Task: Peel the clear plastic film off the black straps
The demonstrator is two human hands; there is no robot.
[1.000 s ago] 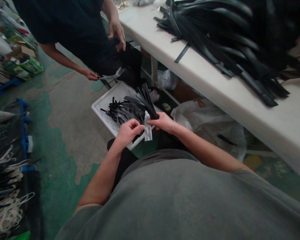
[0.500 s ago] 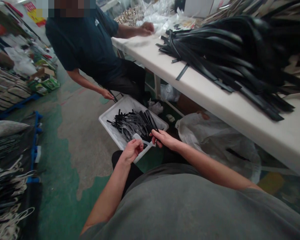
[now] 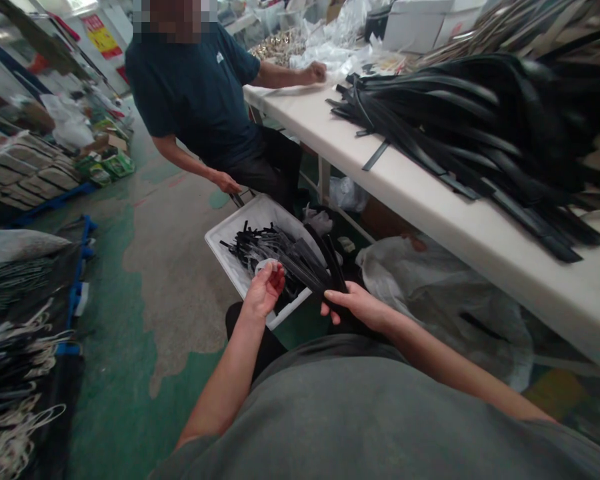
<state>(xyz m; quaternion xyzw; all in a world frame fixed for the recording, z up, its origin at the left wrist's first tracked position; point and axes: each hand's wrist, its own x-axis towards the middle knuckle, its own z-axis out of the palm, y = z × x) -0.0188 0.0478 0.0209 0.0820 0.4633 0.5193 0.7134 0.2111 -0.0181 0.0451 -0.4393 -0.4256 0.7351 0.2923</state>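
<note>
The person's right hand (image 3: 356, 307) is closed around a bundle of flat black strips (image 3: 313, 267), the thumb on top and the strips fanning out away from the body over the near right part of a white rectangular plastic bin (image 3: 230, 263). The left hand (image 3: 266, 288) is turned partly palm up, its fingers curled and the fingertips pinching a small translucent white piece (image 3: 266, 265) over the near left part of the bin. The two hands are apart. Inside the bin lies a loose heap of black strips (image 3: 253, 240), some of them in clear wrapping.

Beyond the bin, a co-worker in a dark blue T-shirt (image 3: 200, 100) has one hand (image 3: 226, 182) low beside the far left edge of the bin and the other (image 3: 316, 72) at the far end of a long white surface (image 3: 300, 110). A large pile of glossy black strips (image 3: 460, 127) covers much of the surface on the right, a few ends reaching its near edge. Below the surface lies a whitish translucent sack (image 3: 410, 273). At the near left, pale cords (image 3: 10, 433) lie on dark sheeting (image 3: 63, 400) over the floor.
</note>
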